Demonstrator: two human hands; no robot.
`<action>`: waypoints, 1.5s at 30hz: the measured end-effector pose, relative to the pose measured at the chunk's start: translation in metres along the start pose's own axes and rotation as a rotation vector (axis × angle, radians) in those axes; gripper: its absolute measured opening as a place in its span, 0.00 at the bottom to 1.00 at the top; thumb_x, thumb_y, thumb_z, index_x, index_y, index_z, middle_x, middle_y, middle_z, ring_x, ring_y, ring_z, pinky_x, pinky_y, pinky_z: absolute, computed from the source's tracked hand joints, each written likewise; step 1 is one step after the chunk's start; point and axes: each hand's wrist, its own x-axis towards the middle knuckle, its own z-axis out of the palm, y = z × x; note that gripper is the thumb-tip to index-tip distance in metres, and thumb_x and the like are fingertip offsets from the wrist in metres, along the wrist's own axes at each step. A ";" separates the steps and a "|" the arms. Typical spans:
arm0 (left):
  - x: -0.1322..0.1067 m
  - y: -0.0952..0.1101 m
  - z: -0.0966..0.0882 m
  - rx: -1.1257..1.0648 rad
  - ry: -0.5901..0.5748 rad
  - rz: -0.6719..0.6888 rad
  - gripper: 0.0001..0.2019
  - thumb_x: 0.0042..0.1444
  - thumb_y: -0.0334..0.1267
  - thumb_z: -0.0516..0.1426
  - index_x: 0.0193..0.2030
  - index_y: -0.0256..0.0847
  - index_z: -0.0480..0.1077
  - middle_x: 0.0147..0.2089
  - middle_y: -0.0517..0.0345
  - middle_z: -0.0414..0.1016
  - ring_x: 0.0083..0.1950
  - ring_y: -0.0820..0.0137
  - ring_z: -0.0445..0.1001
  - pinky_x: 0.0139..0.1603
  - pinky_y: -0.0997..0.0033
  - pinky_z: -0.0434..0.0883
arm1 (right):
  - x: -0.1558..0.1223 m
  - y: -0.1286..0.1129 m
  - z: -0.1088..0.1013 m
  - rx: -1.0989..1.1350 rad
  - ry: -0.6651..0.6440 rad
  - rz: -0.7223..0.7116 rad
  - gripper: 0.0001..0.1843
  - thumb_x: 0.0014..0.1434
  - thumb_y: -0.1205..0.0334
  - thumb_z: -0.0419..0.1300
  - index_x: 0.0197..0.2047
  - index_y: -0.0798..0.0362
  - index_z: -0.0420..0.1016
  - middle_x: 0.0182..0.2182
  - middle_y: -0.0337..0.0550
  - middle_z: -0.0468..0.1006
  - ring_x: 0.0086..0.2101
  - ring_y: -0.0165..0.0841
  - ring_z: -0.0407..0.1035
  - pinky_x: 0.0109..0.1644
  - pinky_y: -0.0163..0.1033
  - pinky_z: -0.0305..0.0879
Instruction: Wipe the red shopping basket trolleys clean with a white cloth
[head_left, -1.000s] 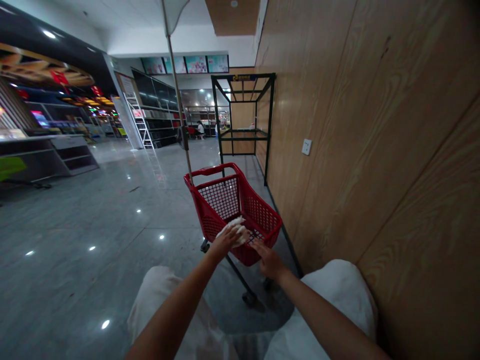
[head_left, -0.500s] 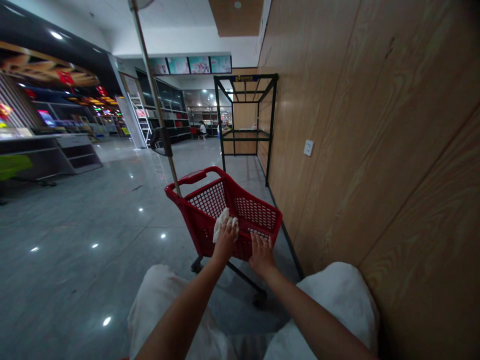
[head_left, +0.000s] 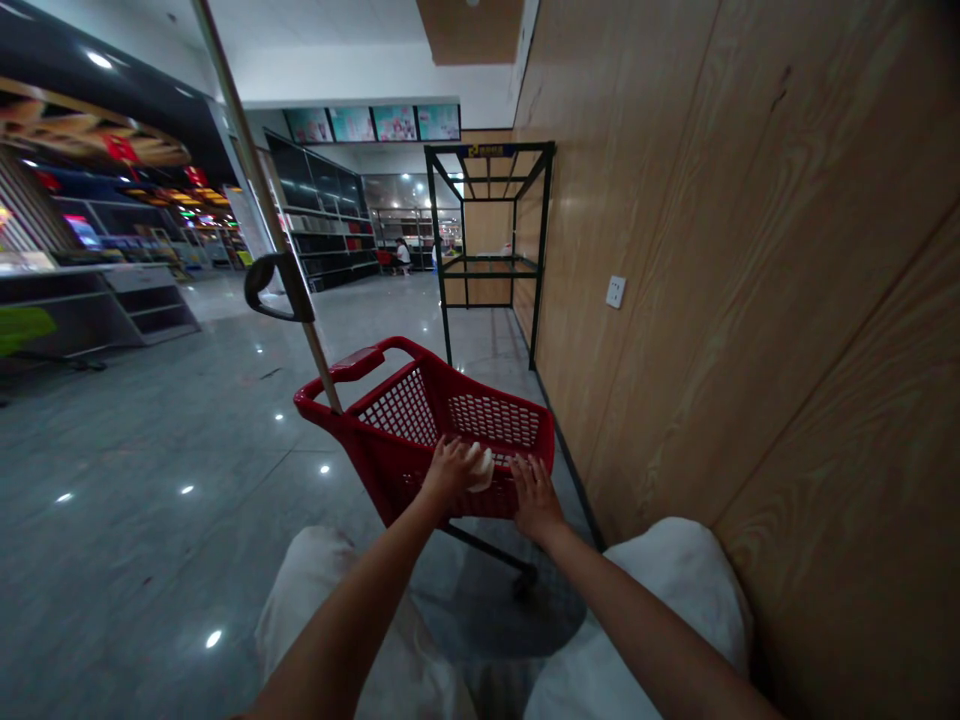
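A small red plastic shopping cart (head_left: 390, 415) stands on the grey floor in front of my knees, with a metal pole (head_left: 255, 190) rising from its left rim and a black handle (head_left: 271, 285) on the pole. My left hand (head_left: 448, 470) is closed on a white cloth (head_left: 480, 465) and presses it against the cart's near rim. Just to its right, my right hand (head_left: 534, 492) rests with fingers spread on the same rim. My pale trousers (head_left: 660, 610) fill the bottom of the view.
A wood-panelled wall (head_left: 750, 250) with a white socket (head_left: 615, 291) runs along the right. A black metal shelf frame (head_left: 487, 230) stands against it further on. Counters (head_left: 112, 300) and shelving line the far left; a person (head_left: 403, 255) sits far back.
The cart has swung its left end toward the left and its pole leans further left. My left hand slid the cloth along the near rim; my right hand stayed on the rim.
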 end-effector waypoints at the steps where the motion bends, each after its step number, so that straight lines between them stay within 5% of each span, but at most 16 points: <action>1: 0.001 0.011 0.004 0.004 -0.005 -0.015 0.24 0.55 0.47 0.56 0.58 0.46 0.61 0.51 0.48 0.71 0.56 0.57 0.65 0.59 0.48 0.55 | -0.001 -0.002 0.000 0.006 0.019 -0.009 0.46 0.46 0.67 0.56 0.68 0.62 0.44 0.65 0.53 0.51 0.63 0.49 0.42 0.65 0.55 0.39; 4: 0.005 0.045 0.015 0.025 -0.001 -0.049 0.24 0.57 0.47 0.55 0.58 0.42 0.60 0.50 0.45 0.70 0.50 0.58 0.67 0.56 0.50 0.58 | -0.004 -0.003 0.003 0.022 0.035 -0.012 0.45 0.47 0.65 0.55 0.67 0.65 0.45 0.66 0.56 0.48 0.63 0.49 0.40 0.65 0.54 0.38; 7: 0.008 0.055 0.018 0.054 0.014 -0.014 0.20 0.60 0.45 0.52 0.58 0.45 0.60 0.51 0.47 0.69 0.50 0.60 0.67 0.53 0.53 0.59 | -0.006 0.002 0.006 0.019 0.015 0.009 0.41 0.50 0.66 0.54 0.66 0.65 0.48 0.64 0.57 0.53 0.61 0.46 0.47 0.64 0.53 0.42; 12: -0.004 0.007 0.005 0.099 -0.055 0.097 0.20 0.60 0.41 0.52 0.59 0.46 0.58 0.49 0.50 0.70 0.46 0.63 0.68 0.43 0.64 0.62 | -0.005 0.015 0.006 0.021 -0.040 -0.014 0.39 0.50 0.70 0.52 0.67 0.59 0.50 0.61 0.55 0.59 0.56 0.44 0.56 0.62 0.50 0.48; 16: -0.021 -0.020 -0.005 0.128 -0.019 0.020 0.19 0.58 0.40 0.54 0.57 0.49 0.60 0.51 0.52 0.69 0.46 0.64 0.68 0.44 0.63 0.62 | -0.003 0.008 -0.005 0.043 -0.110 0.031 0.42 0.48 0.69 0.54 0.67 0.61 0.50 0.63 0.56 0.56 0.58 0.45 0.52 0.63 0.50 0.44; 20: -0.022 0.009 -0.002 0.127 0.038 -0.128 0.20 0.59 0.45 0.53 0.57 0.45 0.62 0.49 0.49 0.70 0.47 0.59 0.66 0.49 0.55 0.59 | -0.002 -0.009 -0.013 0.061 -0.164 0.086 0.47 0.44 0.67 0.56 0.67 0.62 0.46 0.64 0.57 0.53 0.61 0.48 0.46 0.64 0.51 0.39; 26: 0.000 0.063 0.012 0.079 0.026 -0.116 0.19 0.60 0.41 0.51 0.58 0.47 0.61 0.50 0.47 0.69 0.46 0.59 0.66 0.50 0.50 0.57 | -0.001 -0.007 -0.011 0.020 -0.180 0.081 0.46 0.46 0.66 0.57 0.68 0.63 0.45 0.64 0.58 0.51 0.60 0.49 0.47 0.63 0.53 0.39; 28: 0.001 0.054 0.008 0.077 -0.006 -0.059 0.18 0.60 0.39 0.51 0.57 0.47 0.61 0.51 0.48 0.69 0.47 0.60 0.66 0.49 0.53 0.59 | 0.000 0.000 -0.011 0.004 -0.185 0.042 0.45 0.47 0.67 0.56 0.68 0.61 0.45 0.64 0.57 0.51 0.59 0.46 0.50 0.63 0.51 0.41; 31: -0.014 0.013 -0.006 0.098 -0.044 -0.001 0.19 0.59 0.37 0.51 0.58 0.47 0.61 0.49 0.49 0.69 0.47 0.61 0.67 0.46 0.59 0.61 | 0.002 0.007 -0.011 -0.021 -0.191 0.017 0.44 0.49 0.67 0.54 0.68 0.58 0.45 0.65 0.56 0.52 0.57 0.45 0.53 0.62 0.50 0.42; 34: -0.035 -0.034 -0.021 0.140 -0.013 -0.058 0.17 0.59 0.37 0.50 0.55 0.48 0.63 0.49 0.50 0.70 0.47 0.61 0.67 0.46 0.59 0.61 | 0.004 0.003 -0.012 -0.027 -0.200 0.030 0.45 0.48 0.66 0.55 0.68 0.59 0.43 0.65 0.58 0.51 0.58 0.47 0.53 0.62 0.51 0.41; 37: -0.044 -0.049 -0.028 0.130 0.033 -0.130 0.15 0.59 0.39 0.51 0.53 0.46 0.65 0.48 0.49 0.70 0.48 0.59 0.66 0.49 0.55 0.60 | 0.005 -0.009 -0.015 -0.038 -0.245 0.064 0.50 0.45 0.63 0.57 0.69 0.61 0.40 0.65 0.60 0.49 0.60 0.50 0.49 0.62 0.53 0.38; 45: -0.006 0.054 0.000 0.003 0.047 -0.206 0.23 0.57 0.50 0.53 0.56 0.43 0.63 0.49 0.46 0.71 0.49 0.56 0.66 0.53 0.49 0.55 | 0.002 -0.019 -0.021 -0.075 -0.277 0.112 0.55 0.42 0.61 0.60 0.69 0.61 0.36 0.66 0.60 0.46 0.60 0.52 0.47 0.63 0.54 0.36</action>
